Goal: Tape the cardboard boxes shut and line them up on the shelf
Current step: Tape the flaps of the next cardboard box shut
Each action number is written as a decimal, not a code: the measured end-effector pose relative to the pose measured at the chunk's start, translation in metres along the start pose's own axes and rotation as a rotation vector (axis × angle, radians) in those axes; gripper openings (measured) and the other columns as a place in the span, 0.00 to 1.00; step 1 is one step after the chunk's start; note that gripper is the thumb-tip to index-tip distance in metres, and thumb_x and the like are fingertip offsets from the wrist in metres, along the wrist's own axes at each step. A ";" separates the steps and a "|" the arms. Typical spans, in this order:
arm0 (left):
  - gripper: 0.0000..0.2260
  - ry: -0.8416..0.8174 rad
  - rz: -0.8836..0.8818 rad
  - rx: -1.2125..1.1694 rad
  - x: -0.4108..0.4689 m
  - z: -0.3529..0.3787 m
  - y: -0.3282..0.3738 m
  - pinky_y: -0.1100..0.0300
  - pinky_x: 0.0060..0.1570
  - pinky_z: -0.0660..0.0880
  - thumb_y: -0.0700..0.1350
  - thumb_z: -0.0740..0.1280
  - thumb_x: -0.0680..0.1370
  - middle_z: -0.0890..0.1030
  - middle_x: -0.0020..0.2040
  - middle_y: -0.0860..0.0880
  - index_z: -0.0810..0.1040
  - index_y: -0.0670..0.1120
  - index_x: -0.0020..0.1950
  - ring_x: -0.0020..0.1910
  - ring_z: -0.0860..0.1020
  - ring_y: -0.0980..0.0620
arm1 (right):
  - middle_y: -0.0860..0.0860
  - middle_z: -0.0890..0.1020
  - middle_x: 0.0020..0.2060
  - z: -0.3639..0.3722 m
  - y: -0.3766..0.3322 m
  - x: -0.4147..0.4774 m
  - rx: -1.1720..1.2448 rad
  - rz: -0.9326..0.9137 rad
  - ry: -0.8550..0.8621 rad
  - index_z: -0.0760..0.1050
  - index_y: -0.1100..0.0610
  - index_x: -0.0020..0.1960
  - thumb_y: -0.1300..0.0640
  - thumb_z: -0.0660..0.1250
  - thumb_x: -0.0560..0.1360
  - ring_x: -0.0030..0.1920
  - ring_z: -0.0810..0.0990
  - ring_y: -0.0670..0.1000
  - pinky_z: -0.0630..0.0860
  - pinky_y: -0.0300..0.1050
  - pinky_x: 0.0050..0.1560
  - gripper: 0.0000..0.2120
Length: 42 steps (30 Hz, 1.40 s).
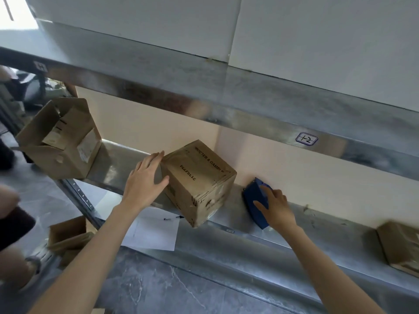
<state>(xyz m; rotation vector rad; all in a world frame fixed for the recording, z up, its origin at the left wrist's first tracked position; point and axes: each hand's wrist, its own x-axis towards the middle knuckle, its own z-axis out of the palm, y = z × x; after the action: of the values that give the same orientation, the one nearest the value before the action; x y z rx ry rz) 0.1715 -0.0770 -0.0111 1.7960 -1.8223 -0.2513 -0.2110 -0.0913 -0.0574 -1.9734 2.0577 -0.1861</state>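
Shelf surface: Your metal shelf [283, 248] was dull grey, scuffed and streaked, with debris along the back edge.
Upper level: A second metal shelf [158, 71] ran overhead, carrying a hand-marked tag [306, 139].
Wall: A plain cream wall [158, 123] backed the shelf.
Floor: Grey veined tiles [170, 288]; flattened cardboard [68, 234] lay at the left.
Closed box [197, 180]: It stood mid-shelf, turned corner-forward, its near lower corner at the front edge.
Open box [61, 139]: At the shelf's left end, flaps up, well apart from the closed box.
Third box [401, 245]: At the right end, partly out of frame.
Left hand [145, 177]: You pressed flat, straight fingers against the closed box's left side.
Right hand [277, 210]: Your fingers curled round the blue tape dispenser [254, 198], which sat on the shelf against the wall, just right of the closed box.
Paper sheet [154, 232]: With a pen [173, 218] on it, below the shelf front; its support could not be told.
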 end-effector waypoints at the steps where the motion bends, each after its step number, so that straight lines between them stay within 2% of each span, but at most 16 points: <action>1: 0.31 0.008 -0.013 -0.001 -0.002 0.000 0.002 0.41 0.69 0.67 0.52 0.68 0.78 0.66 0.75 0.48 0.60 0.51 0.79 0.73 0.66 0.45 | 0.57 0.68 0.67 0.002 0.003 0.002 -0.016 0.016 -0.039 0.56 0.46 0.77 0.42 0.60 0.80 0.64 0.69 0.59 0.75 0.53 0.57 0.29; 4: 0.31 0.034 -0.037 0.020 -0.009 0.003 0.008 0.39 0.69 0.67 0.52 0.68 0.78 0.67 0.75 0.48 0.62 0.50 0.78 0.72 0.66 0.45 | 0.59 0.73 0.63 0.007 0.009 0.006 0.007 0.012 -0.108 0.49 0.44 0.78 0.43 0.60 0.80 0.60 0.75 0.59 0.76 0.52 0.53 0.32; 7: 0.30 0.058 -0.058 0.025 -0.017 0.009 0.013 0.41 0.69 0.66 0.52 0.69 0.77 0.67 0.75 0.49 0.63 0.49 0.77 0.73 0.66 0.46 | 0.59 0.81 0.54 0.013 0.012 0.010 0.045 -0.027 -0.163 0.42 0.44 0.79 0.48 0.62 0.81 0.43 0.81 0.57 0.80 0.52 0.42 0.36; 10: 0.30 0.083 -0.079 0.020 -0.025 0.016 0.017 0.45 0.71 0.63 0.52 0.69 0.77 0.67 0.75 0.49 0.64 0.49 0.77 0.73 0.66 0.47 | 0.61 0.80 0.57 0.015 0.016 0.014 0.190 -0.024 -0.198 0.40 0.40 0.78 0.53 0.64 0.80 0.37 0.80 0.58 0.79 0.52 0.35 0.38; 13: 0.29 0.082 -0.106 0.017 -0.029 0.020 0.024 0.45 0.71 0.63 0.52 0.69 0.77 0.68 0.74 0.49 0.64 0.50 0.77 0.73 0.66 0.47 | 0.60 0.78 0.61 0.014 0.021 0.021 0.241 -0.057 -0.233 0.39 0.39 0.76 0.55 0.64 0.80 0.40 0.80 0.64 0.77 0.55 0.35 0.39; 17: 0.28 0.079 -0.128 -0.002 -0.030 0.024 0.031 0.43 0.71 0.64 0.51 0.70 0.77 0.68 0.74 0.49 0.66 0.50 0.76 0.73 0.66 0.47 | 0.57 0.66 0.74 0.008 0.028 0.032 0.332 -0.128 -0.280 0.42 0.42 0.78 0.57 0.65 0.80 0.57 0.77 0.68 0.78 0.62 0.51 0.39; 19: 0.28 0.083 -0.138 -0.015 -0.031 0.025 0.031 0.42 0.71 0.65 0.50 0.70 0.77 0.68 0.74 0.50 0.66 0.50 0.75 0.73 0.66 0.48 | 0.54 0.62 0.76 0.005 0.029 0.037 0.357 -0.126 -0.292 0.44 0.42 0.78 0.57 0.64 0.80 0.63 0.73 0.67 0.76 0.58 0.56 0.37; 22: 0.26 0.112 -0.131 -0.074 -0.032 0.026 0.034 0.41 0.69 0.67 0.51 0.69 0.77 0.68 0.73 0.51 0.67 0.50 0.74 0.72 0.66 0.49 | 0.53 0.57 0.78 0.001 0.030 0.042 0.399 -0.111 -0.311 0.47 0.45 0.79 0.64 0.65 0.78 0.74 0.62 0.60 0.68 0.44 0.56 0.39; 24: 0.25 0.133 -0.101 -0.125 -0.035 0.028 0.038 0.42 0.68 0.68 0.52 0.68 0.78 0.67 0.73 0.53 0.68 0.50 0.73 0.72 0.66 0.50 | 0.53 0.59 0.77 0.002 0.030 0.045 0.379 -0.101 -0.318 0.47 0.47 0.79 0.66 0.66 0.77 0.71 0.66 0.60 0.68 0.43 0.50 0.40; 27: 0.25 0.155 -0.100 -0.206 -0.044 0.034 0.047 0.45 0.69 0.68 0.60 0.66 0.77 0.63 0.74 0.55 0.68 0.53 0.72 0.73 0.64 0.52 | 0.57 0.63 0.75 0.004 0.024 0.042 0.367 -0.104 -0.301 0.46 0.45 0.79 0.68 0.64 0.77 0.63 0.72 0.69 0.74 0.58 0.49 0.41; 29: 0.31 0.133 -0.140 -0.268 -0.050 0.037 0.058 0.47 0.69 0.66 0.67 0.65 0.74 0.59 0.76 0.56 0.67 0.54 0.73 0.75 0.61 0.53 | 0.63 0.70 0.69 0.003 0.019 0.039 0.344 -0.079 -0.291 0.46 0.41 0.78 0.65 0.64 0.78 0.58 0.75 0.73 0.76 0.64 0.49 0.40; 31: 0.41 0.092 -0.170 -0.312 -0.056 0.041 0.069 0.49 0.69 0.64 0.73 0.66 0.68 0.54 0.78 0.57 0.64 0.55 0.75 0.76 0.58 0.53 | 0.65 0.77 0.61 -0.004 0.014 0.034 0.306 -0.066 -0.264 0.47 0.36 0.76 0.61 0.63 0.79 0.51 0.79 0.71 0.77 0.64 0.46 0.37; 32: 0.45 0.082 -0.171 -0.329 -0.058 0.044 0.074 0.49 0.69 0.63 0.75 0.67 0.64 0.52 0.78 0.58 0.62 0.55 0.75 0.76 0.57 0.53 | 0.63 0.78 0.61 -0.009 0.011 0.031 0.294 -0.084 -0.247 0.47 0.36 0.76 0.61 0.62 0.79 0.50 0.79 0.69 0.77 0.62 0.46 0.37; 34: 0.47 0.100 -0.156 -0.374 -0.059 0.049 0.079 0.50 0.71 0.64 0.73 0.71 0.63 0.50 0.78 0.57 0.62 0.54 0.76 0.77 0.57 0.54 | 0.58 0.75 0.66 -0.019 0.007 0.026 0.275 -0.134 -0.221 0.47 0.39 0.78 0.60 0.63 0.79 0.54 0.79 0.66 0.77 0.56 0.46 0.37; 37: 0.42 0.125 -0.159 -0.411 -0.056 0.051 0.080 0.49 0.72 0.66 0.59 0.78 0.65 0.52 0.79 0.57 0.64 0.52 0.75 0.76 0.58 0.55 | 0.54 0.70 0.71 -0.037 -0.001 0.017 0.291 -0.202 -0.194 0.47 0.39 0.78 0.58 0.67 0.78 0.62 0.75 0.60 0.74 0.47 0.49 0.39; 42: 0.40 0.060 -0.136 -0.427 -0.049 0.041 0.068 0.51 0.72 0.64 0.54 0.80 0.66 0.56 0.78 0.56 0.66 0.54 0.73 0.74 0.60 0.58 | 0.56 0.71 0.70 -0.069 -0.020 0.002 0.285 -0.283 -0.142 0.46 0.35 0.77 0.56 0.67 0.78 0.57 0.77 0.59 0.78 0.50 0.51 0.39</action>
<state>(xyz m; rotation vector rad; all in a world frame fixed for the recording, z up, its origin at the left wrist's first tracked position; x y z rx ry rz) 0.0900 -0.0342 -0.0230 1.6026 -1.4702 -0.5854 -0.2124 -0.1018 0.0139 -2.0228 1.5620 -0.3636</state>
